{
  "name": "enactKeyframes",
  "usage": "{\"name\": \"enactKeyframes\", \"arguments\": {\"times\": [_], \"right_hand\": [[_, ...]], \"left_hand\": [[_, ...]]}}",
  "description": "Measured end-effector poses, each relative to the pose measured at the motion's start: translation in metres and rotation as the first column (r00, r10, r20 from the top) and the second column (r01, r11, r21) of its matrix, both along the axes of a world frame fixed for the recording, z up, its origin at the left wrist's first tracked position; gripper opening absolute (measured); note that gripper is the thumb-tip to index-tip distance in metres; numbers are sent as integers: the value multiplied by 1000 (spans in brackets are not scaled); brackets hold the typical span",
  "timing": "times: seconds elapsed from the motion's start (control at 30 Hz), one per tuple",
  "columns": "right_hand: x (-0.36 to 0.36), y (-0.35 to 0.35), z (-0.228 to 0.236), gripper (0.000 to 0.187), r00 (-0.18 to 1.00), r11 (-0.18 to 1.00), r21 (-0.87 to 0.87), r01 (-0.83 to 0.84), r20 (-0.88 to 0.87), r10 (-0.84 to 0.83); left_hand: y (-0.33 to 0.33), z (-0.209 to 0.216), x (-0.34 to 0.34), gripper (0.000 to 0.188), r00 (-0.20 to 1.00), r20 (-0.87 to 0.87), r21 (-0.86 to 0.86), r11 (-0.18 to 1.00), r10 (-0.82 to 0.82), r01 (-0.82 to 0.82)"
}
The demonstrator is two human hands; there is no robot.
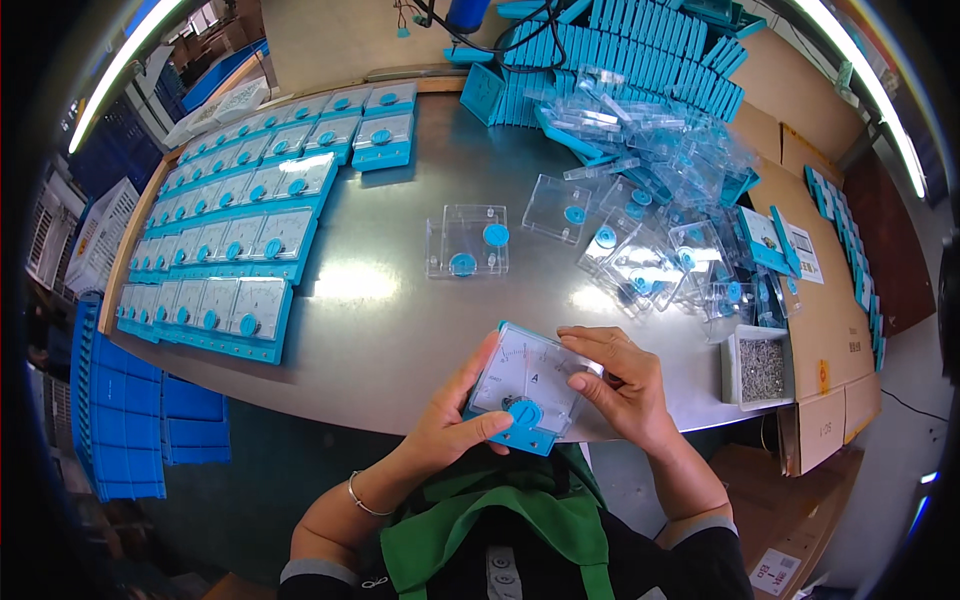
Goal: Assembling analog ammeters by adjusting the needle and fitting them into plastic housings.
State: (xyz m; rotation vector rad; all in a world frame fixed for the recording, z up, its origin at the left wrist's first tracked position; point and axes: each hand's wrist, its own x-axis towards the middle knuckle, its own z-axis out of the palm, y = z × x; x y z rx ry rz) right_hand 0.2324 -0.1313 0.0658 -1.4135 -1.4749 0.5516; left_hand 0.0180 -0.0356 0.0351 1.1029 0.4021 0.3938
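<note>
My left hand (455, 415) grips a panel meter (535, 365) with a turquoise base, a clear front cover and a white dial. Its thumb lies by the round turquoise knob at the meter's lower edge. My right hand (625, 385) holds the meter's right side, thumb on the front and fingers curled at the upper right corner. The meter tilts over the table's near edge. Beyond it, two overlapping clear covers (468, 240) with turquoise knobs lie on the metal table (390, 230).
Rows of assembled meters (220, 240) fill the table's left side. At the right is a heap of clear covers (640, 255), with stacked turquoise bases (620, 55) behind. A white box of small metal parts (758, 368) sits near the right edge, beside cardboard (835, 330). Blue bins (130, 410) stand lower left.
</note>
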Motion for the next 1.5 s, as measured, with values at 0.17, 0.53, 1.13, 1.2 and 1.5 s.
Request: {"name": "enactKeyframes", "arguments": {"times": [0.17, 0.53, 1.13, 1.2, 1.5], "right_hand": [[27, 11, -3, 27, 944, 978, -171, -118, -326, 57], [28, 49, -19, 18, 962, 925, -284, -252, 33, 271], [-17, 40, 15, 33, 987, 988, -154, -3, 161, 28], [-29, 62, 11, 34, 746, 987, 88, -132, 665, 40], [29, 184, -11, 14, 884, 997, 76, -9, 468, -28]], "left_hand": [[-6, -5, -1, 78, 998, 18, 24, 998, -63, 62], [-1, -7, -5, 78, 984, -112, 43, 988, -141, 147], [43, -7, 17, 112, 930, 226, 520, 771, 289, -366], [47, -2, 28, 113, 904, 290, 407, 814, 314, -414], [103, -7, -5, 110, 817, 341, -22, 873, 465, -487]]}}
